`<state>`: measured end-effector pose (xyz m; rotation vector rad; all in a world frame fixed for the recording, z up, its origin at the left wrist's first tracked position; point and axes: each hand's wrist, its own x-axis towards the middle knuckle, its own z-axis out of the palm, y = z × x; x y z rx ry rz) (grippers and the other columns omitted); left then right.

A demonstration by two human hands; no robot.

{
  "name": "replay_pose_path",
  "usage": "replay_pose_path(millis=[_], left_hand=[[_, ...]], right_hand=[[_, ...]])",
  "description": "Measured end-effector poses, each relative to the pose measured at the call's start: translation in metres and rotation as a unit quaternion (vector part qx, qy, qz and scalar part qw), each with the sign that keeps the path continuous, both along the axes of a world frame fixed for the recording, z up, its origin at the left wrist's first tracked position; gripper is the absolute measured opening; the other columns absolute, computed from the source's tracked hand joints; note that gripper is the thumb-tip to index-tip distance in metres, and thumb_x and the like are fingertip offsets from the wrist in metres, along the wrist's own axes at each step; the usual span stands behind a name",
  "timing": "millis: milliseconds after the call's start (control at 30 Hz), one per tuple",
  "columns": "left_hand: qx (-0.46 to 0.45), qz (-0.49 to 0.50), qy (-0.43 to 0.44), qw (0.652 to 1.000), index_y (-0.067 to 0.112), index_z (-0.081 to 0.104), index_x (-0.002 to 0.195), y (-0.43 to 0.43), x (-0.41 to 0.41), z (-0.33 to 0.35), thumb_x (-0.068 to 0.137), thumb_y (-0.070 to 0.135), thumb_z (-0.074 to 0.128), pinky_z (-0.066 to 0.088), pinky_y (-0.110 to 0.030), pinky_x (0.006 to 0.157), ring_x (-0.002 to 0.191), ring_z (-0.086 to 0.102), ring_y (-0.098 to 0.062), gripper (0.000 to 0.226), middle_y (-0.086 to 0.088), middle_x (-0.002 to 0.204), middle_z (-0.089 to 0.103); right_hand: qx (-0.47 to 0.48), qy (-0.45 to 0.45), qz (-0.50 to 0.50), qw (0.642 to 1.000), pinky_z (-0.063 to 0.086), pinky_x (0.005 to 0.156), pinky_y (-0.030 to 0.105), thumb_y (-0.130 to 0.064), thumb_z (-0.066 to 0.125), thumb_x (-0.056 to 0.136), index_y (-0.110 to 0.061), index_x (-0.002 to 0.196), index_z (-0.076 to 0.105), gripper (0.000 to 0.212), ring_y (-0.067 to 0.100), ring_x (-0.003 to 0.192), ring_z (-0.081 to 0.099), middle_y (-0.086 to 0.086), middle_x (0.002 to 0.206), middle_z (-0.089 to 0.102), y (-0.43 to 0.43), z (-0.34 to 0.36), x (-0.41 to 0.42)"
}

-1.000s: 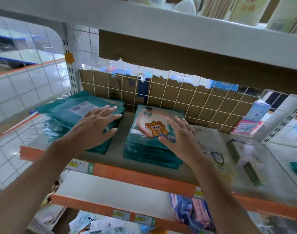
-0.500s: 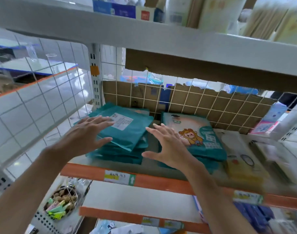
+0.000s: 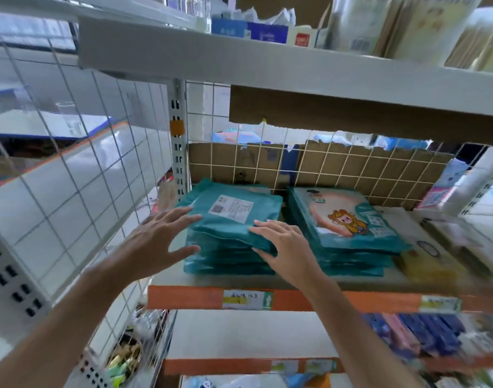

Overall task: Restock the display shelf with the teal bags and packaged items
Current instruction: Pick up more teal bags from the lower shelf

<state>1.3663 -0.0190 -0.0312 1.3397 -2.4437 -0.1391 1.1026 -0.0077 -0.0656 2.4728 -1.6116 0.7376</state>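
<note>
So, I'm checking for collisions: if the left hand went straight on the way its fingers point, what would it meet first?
The stack of teal bags: the left hand points at its left side, fingertips probably touching the top bag.

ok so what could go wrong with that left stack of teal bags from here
1. The left stack of teal bags is uneven, its top bag askew; a push from the left hand or right hand may slide bags off the orange shelf edge.
2. Pushed right, it could knock the cartoon-print stack beside it.
</note>
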Motion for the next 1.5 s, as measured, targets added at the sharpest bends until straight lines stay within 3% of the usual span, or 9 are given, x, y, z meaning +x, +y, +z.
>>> replay_pose_path(millis=[167,400,500,700,833,1000,1300,1367,1500], left_hand=[[-0.028,-0.002,0.030,0.999,0.027,0.033,0.143,0.000,0.004,0.003,0.083,0.059,0.052,0.028,-0.041,0.109,0.137,0.030,-0.021,0.071,0.003,0.152,0.026],[-0.080,0.040,0.076,0.993,0.022,0.005,0.146,-0.009,0.004,0.004,0.084,0.035,0.063,0.007,-0.035,0.114,0.140,-0.001,-0.012,0.086,0.004,0.152,0.000],[-0.094,0.078,0.119,0.985,0.020,0.002,0.147,-0.015,0.008,0.006,0.081,0.028,0.069,0.007,-0.036,0.113,0.140,-0.001,-0.011,0.094,0.003,0.153,0.000],[-0.019,0.119,0.217,0.969,0.030,0.009,0.145,-0.020,-0.007,0.021,0.079,0.020,0.072,0.035,-0.057,0.101,0.136,0.031,-0.031,0.092,-0.009,0.149,0.031],[-0.047,0.040,0.247,0.967,0.031,0.047,0.126,-0.025,-0.013,0.022,0.076,0.040,0.065,0.054,-0.054,0.081,0.115,0.058,-0.022,0.054,0.007,0.124,0.059],[0.093,-0.086,0.465,0.876,0.051,0.067,0.087,-0.025,-0.027,0.040,0.062,0.038,0.073,0.057,-0.020,0.066,0.090,0.068,-0.005,0.029,0.021,0.095,0.070],[0.236,-0.126,0.557,0.786,0.003,0.062,0.102,-0.017,-0.028,0.019,0.061,0.044,0.082,0.059,-0.031,0.064,0.085,0.069,-0.028,0.062,-0.012,0.095,0.071],[0.262,-0.099,0.602,0.748,0.005,0.062,0.101,-0.011,-0.028,0.012,0.080,0.012,0.067,0.059,-0.032,0.063,0.083,0.070,-0.026,0.023,-0.012,0.093,0.072],[0.277,-0.058,0.671,0.686,0.008,0.060,0.105,-0.003,-0.031,-0.002,0.071,0.006,0.071,0.059,-0.031,0.061,0.080,0.070,-0.022,0.036,-0.007,0.091,0.072]], right_hand=[[-0.114,-0.002,-0.013,0.993,0.059,0.064,0.027,-0.020,0.074,0.076,-0.019,0.093,0.073,0.017,0.012,0.085,0.070,-0.005,0.095,0.074,-0.004,0.011,0.002],[-0.179,-0.098,-0.039,0.978,0.039,0.039,0.016,-0.020,0.058,0.088,-0.011,0.088,0.068,0.014,0.003,0.042,0.049,-0.002,0.059,0.065,-0.023,0.055,-0.004],[-0.179,-0.153,-0.046,0.971,0.033,0.040,0.012,-0.024,0.055,0.092,-0.007,0.089,0.067,0.020,0.007,0.042,0.047,0.003,0.060,0.064,-0.029,0.078,-0.009],[-0.117,-0.337,-0.037,0.934,0.055,0.063,0.048,-0.026,0.059,0.091,-0.012,0.092,0.066,0.016,0.028,0.068,0.066,0.011,0.078,0.070,-0.038,0.103,-0.029],[-0.046,-0.459,0.023,0.887,0.056,0.065,0.021,-0.008,0.059,0.089,-0.023,0.082,0.061,0.017,0.004,0.071,0.065,-0.004,0.081,0.066,-0.028,0.119,-0.028],[0.012,-0.555,0.028,0.831,0.052,0.056,0.014,-0.003,0.059,0.088,-0.017,0.084,0.060,0.014,0.002,0.064,0.064,-0.001,0.081,0.065,-0.020,0.126,-0.031],[0.132,-0.610,0.041,0.780,0.045,0.048,0.013,-0.003,0.053,0.091,-0.006,0.101,0.059,0.012,-0.003,0.057,0.062,-0.004,0.075,0.065,-0.004,0.121,-0.039],[0.162,-0.569,0.023,0.806,0.041,0.046,0.015,-0.013,0.056,0.089,-0.006,0.108,0.058,0.021,-0.003,0.057,0.062,-0.001,0.080,0.065,0.003,0.114,-0.042],[0.245,-0.483,0.008,0.841,0.038,0.057,0.023,-0.041,0.057,0.075,-0.021,0.110,0.061,0.041,0.001,0.063,0.062,-0.013,0.076,0.069,0.010,0.091,-0.046]])
